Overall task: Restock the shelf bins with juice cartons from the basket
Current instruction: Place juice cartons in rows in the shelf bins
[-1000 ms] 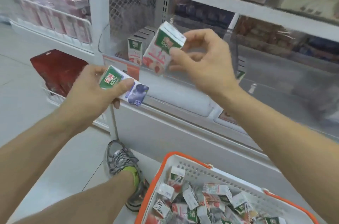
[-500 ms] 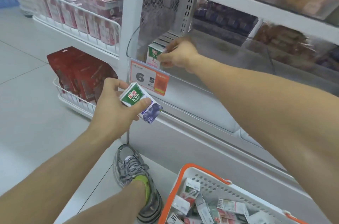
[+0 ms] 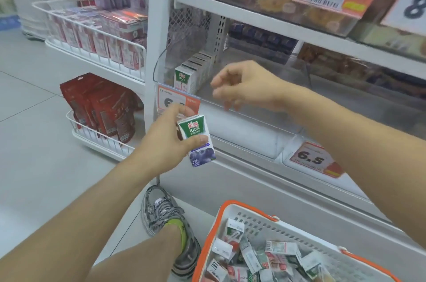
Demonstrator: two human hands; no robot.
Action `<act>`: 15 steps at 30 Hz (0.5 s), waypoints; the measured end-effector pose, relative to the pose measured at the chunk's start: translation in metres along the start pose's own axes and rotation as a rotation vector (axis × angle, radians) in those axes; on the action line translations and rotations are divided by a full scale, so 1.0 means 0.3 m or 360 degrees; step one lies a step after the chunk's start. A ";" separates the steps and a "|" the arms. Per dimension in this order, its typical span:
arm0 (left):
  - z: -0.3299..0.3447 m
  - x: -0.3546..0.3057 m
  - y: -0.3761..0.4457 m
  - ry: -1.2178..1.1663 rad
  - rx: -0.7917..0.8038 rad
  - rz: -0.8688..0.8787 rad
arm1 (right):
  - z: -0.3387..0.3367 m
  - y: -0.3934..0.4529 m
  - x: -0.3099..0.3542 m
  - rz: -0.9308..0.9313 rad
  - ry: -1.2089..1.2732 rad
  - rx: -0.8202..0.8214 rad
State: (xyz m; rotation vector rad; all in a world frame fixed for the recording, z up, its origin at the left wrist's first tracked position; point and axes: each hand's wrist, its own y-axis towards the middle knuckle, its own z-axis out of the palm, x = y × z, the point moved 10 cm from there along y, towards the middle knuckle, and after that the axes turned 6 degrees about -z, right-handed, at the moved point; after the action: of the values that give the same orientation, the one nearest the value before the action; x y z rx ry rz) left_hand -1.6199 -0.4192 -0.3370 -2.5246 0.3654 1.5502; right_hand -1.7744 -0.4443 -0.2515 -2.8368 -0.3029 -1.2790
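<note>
Right hand (image 3: 244, 86) empty, fingers relaxed; left hand (image 3: 168, 141) grips the blueberry carton (image 3: 198, 143), probably bound for the bin (image 3: 253, 97) at one o'clock.

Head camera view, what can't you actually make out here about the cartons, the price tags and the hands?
- Price tag: digits half covered by the left hand and its blueberry juice carton.
- Carton row in the clear bin: count unclear, cartons overlap.
- Basket: cut off by the bottom edge.
- Right hand: motion-blurred fingertips.
</note>
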 end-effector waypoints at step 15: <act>0.566 -0.527 -0.217 0.0429 0.0598 0.0609 | -0.249 -0.744 -0.269 0.0150 0.0226 -0.0219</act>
State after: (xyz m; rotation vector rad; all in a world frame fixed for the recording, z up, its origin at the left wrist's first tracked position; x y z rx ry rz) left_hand -1.8150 -0.2933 -0.2723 -2.4493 1.1174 1.0967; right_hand -1.9225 -0.2459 -0.2765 -2.8098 -0.0800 -1.5272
